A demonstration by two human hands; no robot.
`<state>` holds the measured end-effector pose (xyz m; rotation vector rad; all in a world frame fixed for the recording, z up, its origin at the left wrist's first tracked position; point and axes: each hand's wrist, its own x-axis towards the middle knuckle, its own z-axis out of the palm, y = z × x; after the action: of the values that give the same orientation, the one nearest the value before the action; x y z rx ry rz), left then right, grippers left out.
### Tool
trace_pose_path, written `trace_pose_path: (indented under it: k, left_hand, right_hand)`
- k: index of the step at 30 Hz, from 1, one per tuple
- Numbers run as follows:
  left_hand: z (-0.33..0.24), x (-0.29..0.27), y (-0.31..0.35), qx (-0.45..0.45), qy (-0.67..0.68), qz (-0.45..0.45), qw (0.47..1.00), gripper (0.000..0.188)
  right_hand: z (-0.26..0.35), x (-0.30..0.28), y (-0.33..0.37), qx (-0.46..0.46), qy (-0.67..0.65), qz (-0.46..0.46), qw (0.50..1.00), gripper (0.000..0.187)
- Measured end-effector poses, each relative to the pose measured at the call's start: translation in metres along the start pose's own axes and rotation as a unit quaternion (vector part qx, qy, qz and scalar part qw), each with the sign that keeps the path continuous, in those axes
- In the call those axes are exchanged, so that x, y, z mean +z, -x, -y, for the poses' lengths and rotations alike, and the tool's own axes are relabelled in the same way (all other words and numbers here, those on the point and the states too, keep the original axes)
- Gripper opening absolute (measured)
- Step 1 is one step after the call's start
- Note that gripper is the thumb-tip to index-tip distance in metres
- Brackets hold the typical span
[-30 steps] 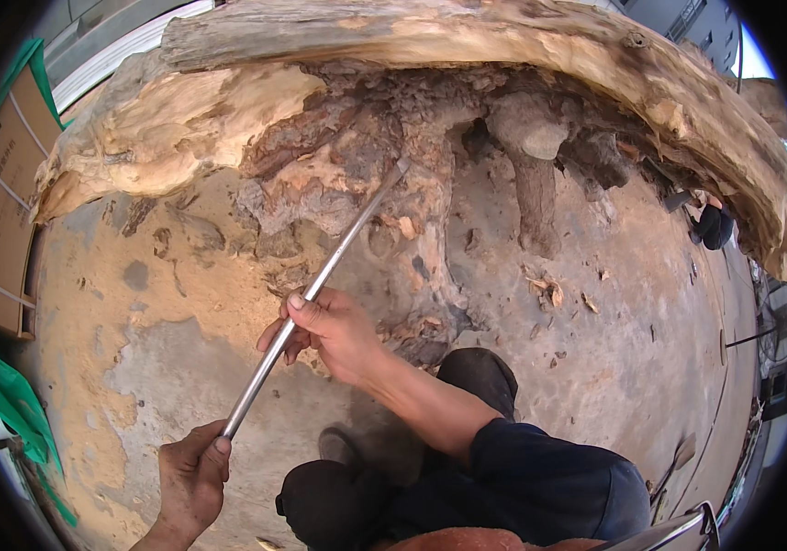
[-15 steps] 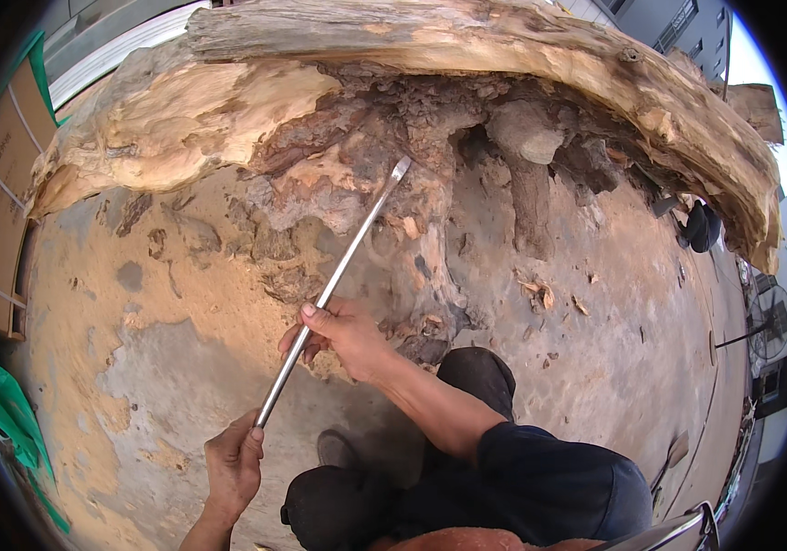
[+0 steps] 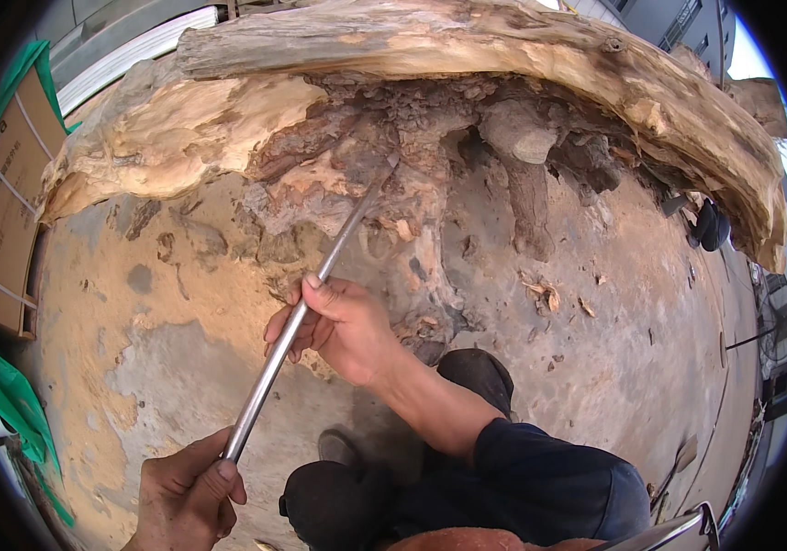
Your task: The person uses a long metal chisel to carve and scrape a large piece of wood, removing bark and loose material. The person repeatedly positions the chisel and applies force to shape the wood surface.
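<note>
So the metal bar slants up from the near left part of the ground to the big tree trunk lying across the far edge, with its tip over the dark, knobbly middle of the wood. Both hands are on it: the right grip is wrapped round the shaft about halfway, thumb on top, and the left grip is clasping the lower end. As for how far along, I'd call it partway at best: the upper trunk and its left side are mostly pale bare wood, while the hollow in the middle, around the root stub, is dark, crusty and rough. A few loose chips lie on the ground right of centre. Can't tell if the tip is actually touching the wood or just above it, it's kinda blurry. The bar's bottom end is hidden in the fingers, the hollow is too shadowy to read, and the dark shape near the right edge is anyone's guess. The cardboard box at the left edge is partly cut off.
</note>
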<state>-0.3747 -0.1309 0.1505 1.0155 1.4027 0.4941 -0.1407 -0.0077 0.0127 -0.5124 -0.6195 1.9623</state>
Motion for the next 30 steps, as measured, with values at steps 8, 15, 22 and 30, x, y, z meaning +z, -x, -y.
trace_pose_path:
  k: [8,15,22,30]
  left_hand:
    - [-0.011,0.002,-0.007,0.053,-0.166,-0.084,0.981,0.028]
    - [0.086,-0.017,-0.084,0.148,-0.135,-0.096,0.975,0.030]
    - [0.177,0.002,-0.168,0.199,-0.076,-0.084,0.973,0.030]
    - [0.140,0.003,-0.090,0.112,-0.008,-0.009,0.994,0.034]
  right_hand:
    - [0.000,-0.005,-0.011,0.000,-0.006,0.033,0.999,0.028]
    - [-0.035,-0.035,-0.025,-0.019,0.103,-0.039,0.994,0.033]
    - [-0.047,-0.057,-0.033,0.003,0.196,-0.157,0.968,0.028]
    - [-0.037,-0.043,-0.011,0.036,0.197,-0.113,0.973,0.029]
